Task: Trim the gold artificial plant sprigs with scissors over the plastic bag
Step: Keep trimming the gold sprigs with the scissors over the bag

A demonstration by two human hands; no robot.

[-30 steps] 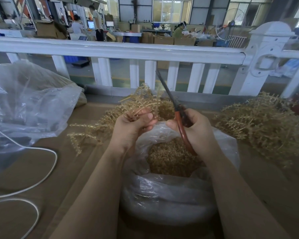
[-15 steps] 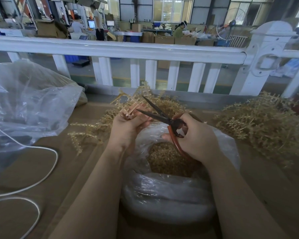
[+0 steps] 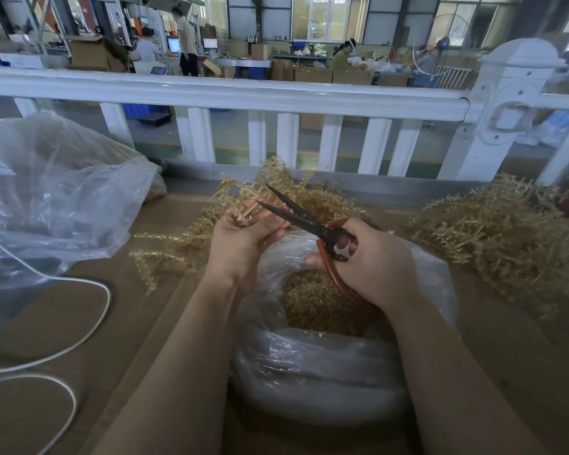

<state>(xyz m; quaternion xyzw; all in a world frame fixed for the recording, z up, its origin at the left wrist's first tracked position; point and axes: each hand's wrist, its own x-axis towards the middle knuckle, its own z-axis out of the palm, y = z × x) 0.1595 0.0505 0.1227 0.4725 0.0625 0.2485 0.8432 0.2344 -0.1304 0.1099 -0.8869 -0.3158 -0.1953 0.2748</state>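
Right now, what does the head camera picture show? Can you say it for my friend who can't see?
A person's left hand holds a bunch of gold sprigs while the right hand points open scissors at them, above a clear plastic bag holding gold bits. More gold sprigs are piled on the brown table, with a white fence behind.

A brown cardboard-covered table (image 3: 79, 323) carries everything. At its middle sits an open clear plastic bag (image 3: 309, 372) holding gold trimmings. Loose gold sprigs (image 3: 165, 254) lie just left of it, and a larger heap of sprigs (image 3: 500, 234) lies at right. A big crumpled clear bag (image 3: 53, 198) and a white cable (image 3: 89, 326) lie at left.
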